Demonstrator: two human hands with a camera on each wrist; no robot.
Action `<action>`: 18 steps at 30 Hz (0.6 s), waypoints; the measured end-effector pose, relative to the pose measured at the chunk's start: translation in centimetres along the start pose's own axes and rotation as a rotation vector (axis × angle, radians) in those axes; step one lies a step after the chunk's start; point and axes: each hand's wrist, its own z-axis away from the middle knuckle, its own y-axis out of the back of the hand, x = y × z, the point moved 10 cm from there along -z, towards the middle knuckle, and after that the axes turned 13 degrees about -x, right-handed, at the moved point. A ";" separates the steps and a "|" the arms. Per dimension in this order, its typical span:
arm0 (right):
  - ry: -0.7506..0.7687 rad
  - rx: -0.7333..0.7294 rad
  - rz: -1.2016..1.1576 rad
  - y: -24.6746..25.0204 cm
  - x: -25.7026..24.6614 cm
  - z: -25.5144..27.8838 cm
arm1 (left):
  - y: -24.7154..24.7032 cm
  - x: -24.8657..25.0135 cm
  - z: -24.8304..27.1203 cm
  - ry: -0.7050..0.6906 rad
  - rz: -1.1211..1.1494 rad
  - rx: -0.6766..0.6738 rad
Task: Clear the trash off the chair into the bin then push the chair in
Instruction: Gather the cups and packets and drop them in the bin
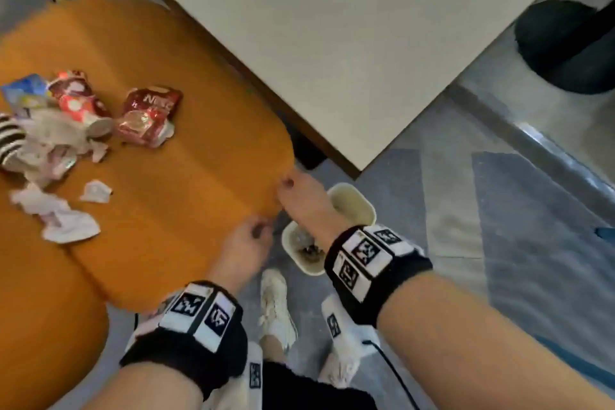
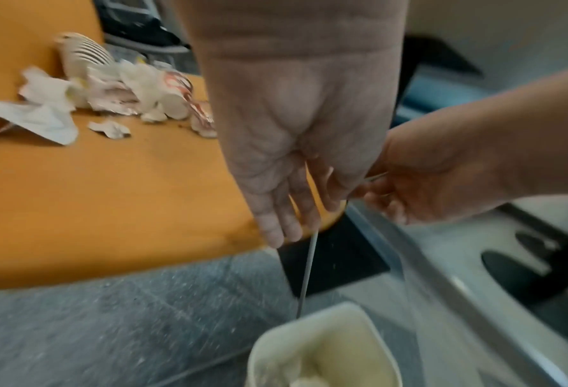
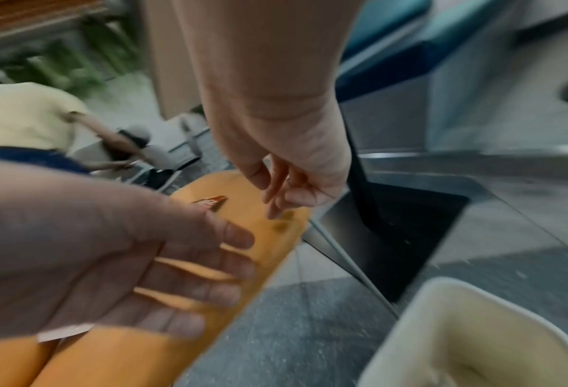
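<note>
Both hands hover at the front edge of the orange padded chair seat, just above the cream plastic bin on the floor. The left hand is loose-fingered and holds nothing; the right hand also looks relaxed and empty, though blur hides its fingertips. Crumpled wrappers, paper cups and tissue scraps lie heaped toward the seat's far-left side, well apart from the hands. Best, I judge, to reach back with one hand, gather a full handful rather than single bits, and release it squarely over the bin's mouth. The white table stands just beyond the chair.
</note>
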 end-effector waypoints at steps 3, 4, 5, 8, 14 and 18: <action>0.040 -0.017 0.137 -2.8 -5.6 -2.0 | 6.4 0.9 0.6 -0.039 0.062 0.186; 0.048 -0.018 0.175 -3.9 -6.8 -2.9 | 8.5 0.1 0.4 -0.012 0.058 0.249; 0.038 -0.021 0.211 -5.1 -7.9 -3.5 | 10.3 -1.0 0.3 0.023 0.055 0.304; 0.023 -0.022 0.322 -8.5 -11.1 -5.4 | 15.6 -5.2 0.4 0.207 0.062 0.441; 0.061 0.136 0.299 -10.5 -18.0 -11.1 | 26.6 -12.0 2.1 0.473 0.162 0.697; -0.134 0.236 0.133 -9.5 -18.3 -16.0 | 32.8 -14.0 0.6 0.471 0.226 0.759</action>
